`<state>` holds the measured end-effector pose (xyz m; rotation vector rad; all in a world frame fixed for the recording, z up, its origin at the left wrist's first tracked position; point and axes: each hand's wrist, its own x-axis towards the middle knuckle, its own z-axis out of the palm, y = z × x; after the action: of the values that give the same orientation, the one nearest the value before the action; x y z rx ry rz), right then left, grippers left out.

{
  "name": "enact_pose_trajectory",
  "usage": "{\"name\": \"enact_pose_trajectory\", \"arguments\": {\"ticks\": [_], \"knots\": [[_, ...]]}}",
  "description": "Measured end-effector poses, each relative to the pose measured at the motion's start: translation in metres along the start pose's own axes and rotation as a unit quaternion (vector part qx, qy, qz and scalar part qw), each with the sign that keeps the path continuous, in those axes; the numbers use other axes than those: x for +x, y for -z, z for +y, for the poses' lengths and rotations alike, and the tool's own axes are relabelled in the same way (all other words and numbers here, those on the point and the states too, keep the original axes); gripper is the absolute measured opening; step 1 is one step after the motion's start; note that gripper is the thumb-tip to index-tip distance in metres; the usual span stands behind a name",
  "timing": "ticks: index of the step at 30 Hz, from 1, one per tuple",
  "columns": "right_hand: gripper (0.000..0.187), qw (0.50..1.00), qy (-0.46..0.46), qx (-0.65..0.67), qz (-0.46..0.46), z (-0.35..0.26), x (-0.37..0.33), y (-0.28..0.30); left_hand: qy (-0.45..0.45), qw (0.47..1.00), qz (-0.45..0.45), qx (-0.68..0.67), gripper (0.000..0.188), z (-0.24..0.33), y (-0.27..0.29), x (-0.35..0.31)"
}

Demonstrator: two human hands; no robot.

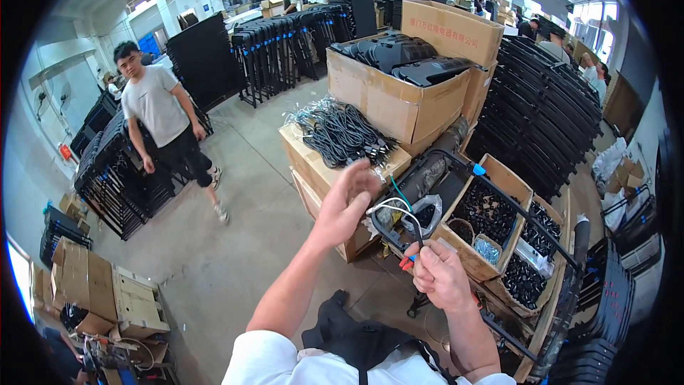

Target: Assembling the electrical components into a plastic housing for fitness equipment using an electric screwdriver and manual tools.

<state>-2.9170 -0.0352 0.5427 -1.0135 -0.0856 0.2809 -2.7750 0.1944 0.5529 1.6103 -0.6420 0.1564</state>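
Note:
My right hand (442, 278) is closed around a black cable (418, 234). From the cable's upper end, a white wire (402, 203) and a green wire (399, 189) fan out, the white one curving left. My left hand (349, 203) is raised beside the white wire's tip, slightly blurred, its fingers apart and no object visible in it. Beyond it, a heap of black cables (338, 128) with bare, pale ends lies on a cardboard box (310, 153). A small red piece (406, 263) shows beside my right hand; its kind is unclear.
Wooden trays of small black parts (491, 207) and silver screws (486, 249) stand at the right. Behind are a carton of black plastic covers (399, 100) and stacked black frames (534, 114). A person (164, 100) walks at the left, near leaning black racks (121, 178).

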Motion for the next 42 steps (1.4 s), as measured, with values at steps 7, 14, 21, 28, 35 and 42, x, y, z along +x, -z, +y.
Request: {"name": "enact_pose_trajectory", "arguments": {"ticks": [7,14,21,28,35,42], "knots": [[0.028,0.997,-0.019,-0.026,0.066,0.017,0.034,-0.003,0.151,0.864,-0.076,-0.474,0.056,-0.038,-0.005,-0.011],[0.029,0.967,-0.017,-0.208,0.147,0.063,0.075,-0.011,0.282,0.801,0.101,-0.519,0.014,-0.071,0.006,0.004],[0.041,0.934,-0.025,-0.279,0.223,0.104,0.124,-0.026,-0.053,0.998,-0.009,0.044,0.014,-0.112,0.031,-0.006],[0.038,0.961,-0.115,-0.176,0.181,0.112,0.139,0.010,0.036,0.978,-0.204,-0.024,0.022,-0.130,0.085,0.010],[0.037,0.950,-0.231,-0.158,0.139,0.110,0.139,0.011,-0.029,0.994,-0.096,0.051,0.017,-0.156,0.083,0.001],[0.039,0.945,-0.271,-0.119,0.138,0.116,0.126,0.022,0.298,0.933,-0.179,-0.091,0.026,-0.191,0.046,-0.013]]}}
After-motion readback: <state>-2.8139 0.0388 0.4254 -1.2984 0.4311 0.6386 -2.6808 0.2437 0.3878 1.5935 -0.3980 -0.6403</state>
